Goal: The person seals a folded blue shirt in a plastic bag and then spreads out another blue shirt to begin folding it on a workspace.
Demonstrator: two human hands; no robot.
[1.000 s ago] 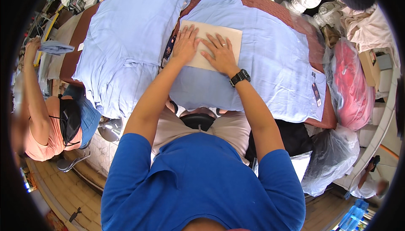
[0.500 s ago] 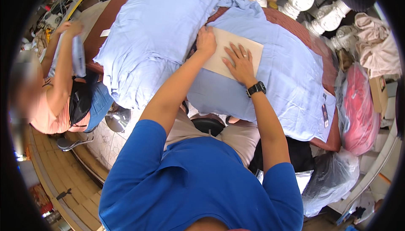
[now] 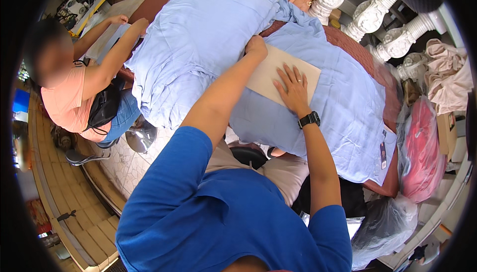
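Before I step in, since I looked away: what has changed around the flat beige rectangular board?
The left hand, earlier flat on the beige rectangular board, has moved to its far left corner, fingers curled; whether it grips anything is unclear. The co-worker in a peach top has moved their hands rightward, toward the brown-covered table. The right hand stays spread on the board.

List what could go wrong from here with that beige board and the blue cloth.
The beige board might skew: the right hand presses it off-centre, while the left hand is at its far left corner.

The light-blue cloth beneath is wrinkled to the right, so creases could set.

The left hand sits close against the light-blue pile and might drag it askew.
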